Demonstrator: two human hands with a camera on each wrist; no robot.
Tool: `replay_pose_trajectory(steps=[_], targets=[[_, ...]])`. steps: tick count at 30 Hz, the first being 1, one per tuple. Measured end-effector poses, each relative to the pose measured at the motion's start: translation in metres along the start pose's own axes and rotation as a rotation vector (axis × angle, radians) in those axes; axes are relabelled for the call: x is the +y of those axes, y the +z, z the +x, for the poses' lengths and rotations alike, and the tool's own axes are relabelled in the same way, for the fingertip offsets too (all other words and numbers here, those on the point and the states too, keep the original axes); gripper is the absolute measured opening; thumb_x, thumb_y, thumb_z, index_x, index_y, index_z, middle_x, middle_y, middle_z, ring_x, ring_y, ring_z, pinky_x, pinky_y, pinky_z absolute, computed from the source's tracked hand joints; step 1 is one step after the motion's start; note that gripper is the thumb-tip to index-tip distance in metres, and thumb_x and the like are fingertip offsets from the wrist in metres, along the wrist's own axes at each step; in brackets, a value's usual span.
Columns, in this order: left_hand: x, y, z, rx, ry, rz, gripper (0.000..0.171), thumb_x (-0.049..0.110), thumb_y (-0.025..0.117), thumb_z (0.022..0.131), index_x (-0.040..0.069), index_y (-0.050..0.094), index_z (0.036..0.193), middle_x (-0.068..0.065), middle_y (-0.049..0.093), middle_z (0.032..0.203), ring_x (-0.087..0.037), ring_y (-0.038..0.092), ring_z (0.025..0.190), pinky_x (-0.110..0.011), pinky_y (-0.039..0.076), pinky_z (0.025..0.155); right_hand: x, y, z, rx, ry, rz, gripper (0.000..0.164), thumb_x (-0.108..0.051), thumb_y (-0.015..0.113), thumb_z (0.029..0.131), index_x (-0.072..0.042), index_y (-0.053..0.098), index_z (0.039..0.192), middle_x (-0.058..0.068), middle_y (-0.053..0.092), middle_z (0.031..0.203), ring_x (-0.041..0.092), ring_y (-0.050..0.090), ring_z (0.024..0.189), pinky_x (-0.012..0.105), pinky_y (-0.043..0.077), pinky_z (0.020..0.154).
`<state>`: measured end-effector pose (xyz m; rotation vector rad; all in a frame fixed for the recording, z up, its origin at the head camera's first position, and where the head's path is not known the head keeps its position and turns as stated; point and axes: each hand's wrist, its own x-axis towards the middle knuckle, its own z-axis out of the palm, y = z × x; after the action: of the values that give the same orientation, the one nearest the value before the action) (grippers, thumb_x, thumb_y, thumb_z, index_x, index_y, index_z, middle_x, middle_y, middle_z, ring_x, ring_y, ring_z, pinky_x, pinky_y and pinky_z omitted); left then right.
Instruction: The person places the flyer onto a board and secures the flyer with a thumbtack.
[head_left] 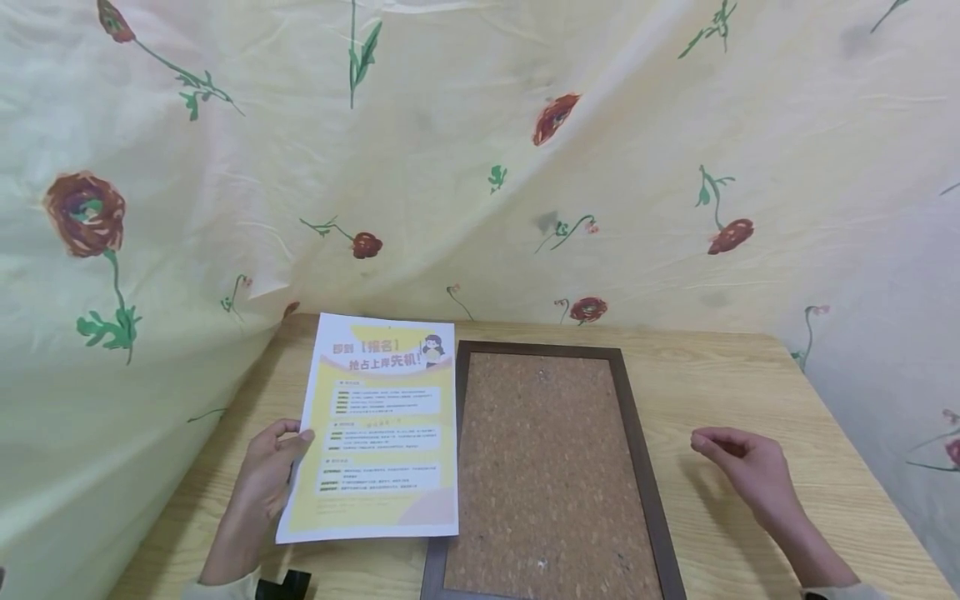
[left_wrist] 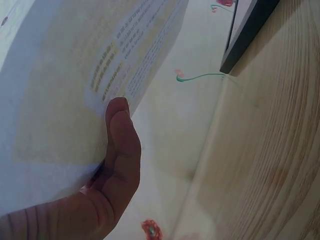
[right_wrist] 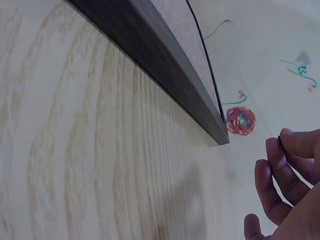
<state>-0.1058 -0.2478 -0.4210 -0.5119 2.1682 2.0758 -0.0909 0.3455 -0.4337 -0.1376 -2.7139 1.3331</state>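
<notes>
Left hand (head_left: 264, 468) pinching printed sheet (head_left: 382, 429), corkboard (head_left: 555, 471) partly behind, right hand (head_left: 752, 473) loosely curled (cannot tell if gripping)

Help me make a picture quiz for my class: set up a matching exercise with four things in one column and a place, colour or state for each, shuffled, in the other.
1. sheet
2. board
3. left hand
4. right hand

A. to the board's right
B. brown and dark-rimmed
C. gripping the sheet's left edge
D. yellow and white, printed

Pairs: 1-D, 2-B, 3-C, 4-A
</notes>
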Motion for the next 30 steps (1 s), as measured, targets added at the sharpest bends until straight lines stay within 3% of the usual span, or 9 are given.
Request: replay_pose_trajectory(steps=[13, 25, 30], targets=[[-0.001, 0.007, 0.000, -0.055, 0.003, -0.100, 0.020, 0.006, 0.044, 0.105, -0.009, 0.041, 0.117, -0.019, 0.070, 0.106, -0.027, 0.072, 0.086, -0.041, 0.059, 0.074, -0.008, 0.004, 0.003, -0.004, 0.003, 0.009, 0.039, -0.026, 0.068, 0.096, 0.009, 0.068, 0.113, 0.005, 0.074, 0.098, -0.006, 0.062, 0.081, 0.014, 0.050, 0.068], [-0.005, 0.017, 0.002, -0.056, -0.008, -0.081, 0.020, 0.006, 0.041, 0.105, -0.008, 0.042, 0.118, -0.023, 0.068, 0.110, -0.029, 0.071, 0.089, -0.042, 0.059, 0.074, -0.010, 0.005, 0.007, 0.002, 0.002, 0.034, 0.039, -0.026, 0.068, 0.095, 0.009, 0.068, 0.113, -0.004, 0.073, 0.094, -0.005, 0.062, 0.081, 0.014, 0.050, 0.068], [-0.006, 0.021, 0.000, -0.087, 0.002, -0.102, 0.020, 0.006, 0.043, 0.105, -0.009, 0.043, 0.117, -0.025, 0.066, 0.113, -0.030, 0.071, 0.091, -0.043, 0.058, 0.077, -0.012, 0.006, 0.008, 0.000, -0.012, 0.052, 0.040, -0.026, 0.068, 0.096, 0.010, 0.067, 0.115, -0.008, 0.072, 0.094, -0.005, 0.062, 0.083, 0.014, 0.050, 0.069]])
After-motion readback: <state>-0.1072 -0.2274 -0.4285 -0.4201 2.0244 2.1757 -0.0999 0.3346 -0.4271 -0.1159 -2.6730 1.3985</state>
